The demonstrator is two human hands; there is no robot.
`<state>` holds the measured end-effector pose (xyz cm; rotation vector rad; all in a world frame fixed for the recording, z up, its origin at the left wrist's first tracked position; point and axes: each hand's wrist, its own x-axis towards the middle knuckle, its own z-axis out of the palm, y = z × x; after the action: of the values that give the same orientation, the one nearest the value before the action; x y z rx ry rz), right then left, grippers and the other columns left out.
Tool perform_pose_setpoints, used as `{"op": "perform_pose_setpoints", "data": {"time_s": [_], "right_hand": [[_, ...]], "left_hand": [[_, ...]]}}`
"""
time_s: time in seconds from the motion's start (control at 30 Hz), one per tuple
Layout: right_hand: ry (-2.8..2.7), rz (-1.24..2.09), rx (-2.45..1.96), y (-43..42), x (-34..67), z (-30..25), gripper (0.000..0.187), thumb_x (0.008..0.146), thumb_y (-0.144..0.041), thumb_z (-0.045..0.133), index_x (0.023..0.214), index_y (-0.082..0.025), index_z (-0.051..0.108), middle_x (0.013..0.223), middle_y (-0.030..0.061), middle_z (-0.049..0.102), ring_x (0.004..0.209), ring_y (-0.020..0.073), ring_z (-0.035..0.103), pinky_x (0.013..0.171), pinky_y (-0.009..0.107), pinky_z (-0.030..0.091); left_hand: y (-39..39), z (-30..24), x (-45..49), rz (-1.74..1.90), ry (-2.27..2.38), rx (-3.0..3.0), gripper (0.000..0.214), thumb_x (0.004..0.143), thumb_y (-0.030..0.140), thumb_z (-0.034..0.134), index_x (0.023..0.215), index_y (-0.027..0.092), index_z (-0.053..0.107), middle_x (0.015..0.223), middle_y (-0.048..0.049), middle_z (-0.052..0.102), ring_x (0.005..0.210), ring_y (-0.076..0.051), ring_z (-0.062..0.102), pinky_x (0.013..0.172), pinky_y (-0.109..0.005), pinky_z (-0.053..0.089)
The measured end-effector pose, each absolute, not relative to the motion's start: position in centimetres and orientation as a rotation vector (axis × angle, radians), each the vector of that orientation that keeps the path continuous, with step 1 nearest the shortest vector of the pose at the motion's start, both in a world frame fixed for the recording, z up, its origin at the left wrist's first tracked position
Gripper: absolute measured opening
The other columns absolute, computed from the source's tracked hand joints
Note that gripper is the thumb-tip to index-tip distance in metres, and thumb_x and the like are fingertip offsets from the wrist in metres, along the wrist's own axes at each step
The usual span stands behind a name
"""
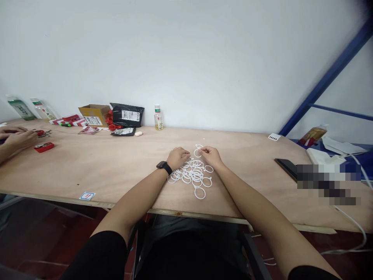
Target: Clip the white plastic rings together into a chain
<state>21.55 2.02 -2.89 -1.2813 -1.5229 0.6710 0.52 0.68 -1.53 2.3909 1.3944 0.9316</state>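
Observation:
A pile of several white plastic rings lies on the plywood table in front of me. My left hand, with a black watch on its wrist, rests curled at the pile's left edge; what its fingers hold is hidden. My right hand is at the pile's far right and pinches one white ring that sits just beyond the heap.
Another person's hands work at the far left by red parts. A cardboard box, black bag and small bottle stand at the wall. A dark phone and white cables lie at right.

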Motion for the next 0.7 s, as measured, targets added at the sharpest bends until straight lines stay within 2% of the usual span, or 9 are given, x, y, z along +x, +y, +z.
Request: {"op": "perform_pose_setpoints", "data": {"time_s": [0.1,0.17,0.23,0.3,0.47,0.57,0.7], "right_hand": [[-1.300,0.926,-1.327,2.5,22.1,-3.1,0.032,0.069,-0.035,0.067,0.093,-0.014,0.066,0.073,0.0047,0.068,0.049,0.0107,0.050,0.049,0.025,0.044],[-1.194,1.053,-1.304,2.6,22.4,-2.9,0.046,0.068,-0.029,0.066,0.110,-0.014,0.059,0.081,0.0070,0.070,0.046,0.0094,0.049,0.048,0.025,0.046],[-1.159,1.097,-1.280,2.5,22.6,-2.7,0.054,0.069,-0.027,0.065,0.119,-0.014,0.052,0.087,0.0088,0.071,0.046,0.0088,0.049,0.046,0.024,0.046],[-1.186,1.081,-1.274,2.4,22.7,-2.5,0.049,0.071,-0.028,0.064,0.117,-0.015,0.053,0.087,0.0088,0.071,0.044,0.0081,0.048,0.044,0.023,0.044],[-1.411,1.010,-1.243,1.6,21.9,-2.4,0.030,0.072,-0.031,0.064,0.097,-0.015,0.062,0.075,0.0042,0.069,0.041,0.0058,0.043,0.040,0.019,0.037],[-1.576,1.003,-1.174,0.8,20.9,-2.4,0.032,0.072,-0.034,0.067,0.097,-0.013,0.065,0.072,0.0031,0.068,0.049,0.0094,0.053,0.045,0.021,0.043],[-1.679,1.008,-1.134,0.0,19.9,-2.5,0.033,0.072,-0.036,0.069,0.098,-0.015,0.069,0.076,0.0029,0.069,0.060,0.0123,0.060,0.051,0.022,0.046]], "left_hand": [[0.9,-2.0,0.3,0.757,1.589,2.377,0.025,0.085,0.039,0.056,0.097,0.026,0.074,0.107,-0.0057,0.069,0.103,-0.024,0.057,0.093,-0.036,0.043],[0.9,-2.2,0.2,0.682,1.653,2.366,0.023,0.083,0.039,0.058,0.094,0.026,0.074,0.108,-0.0057,0.069,0.105,-0.026,0.056,0.091,-0.038,0.043],[1.0,-2.3,0.3,0.656,1.668,2.357,0.022,0.080,0.039,0.061,0.090,0.025,0.074,0.108,-0.0065,0.069,0.105,-0.028,0.055,0.089,-0.039,0.042],[1.0,-2.3,0.3,0.667,1.668,2.346,0.019,0.076,0.037,0.065,0.087,0.024,0.074,0.104,-0.0073,0.070,0.103,-0.028,0.056,0.088,-0.040,0.042],[0.7,-1.9,0.5,0.796,1.654,2.305,0.007,0.071,0.027,0.067,0.073,0.021,0.071,0.085,-0.0054,0.072,0.091,-0.024,0.061,0.086,-0.038,0.041],[0.3,-1.2,0.7,0.944,1.626,2.232,0.009,0.077,0.028,0.064,0.074,0.020,0.069,0.079,-0.0033,0.072,0.081,-0.021,0.063,0.085,-0.038,0.042],[0.0,-0.5,0.8,1.042,1.567,2.224,0.011,0.081,0.029,0.061,0.080,0.021,0.068,0.083,-0.0013,0.072,0.080,-0.017,0.063,0.082,-0.033,0.044]]}}
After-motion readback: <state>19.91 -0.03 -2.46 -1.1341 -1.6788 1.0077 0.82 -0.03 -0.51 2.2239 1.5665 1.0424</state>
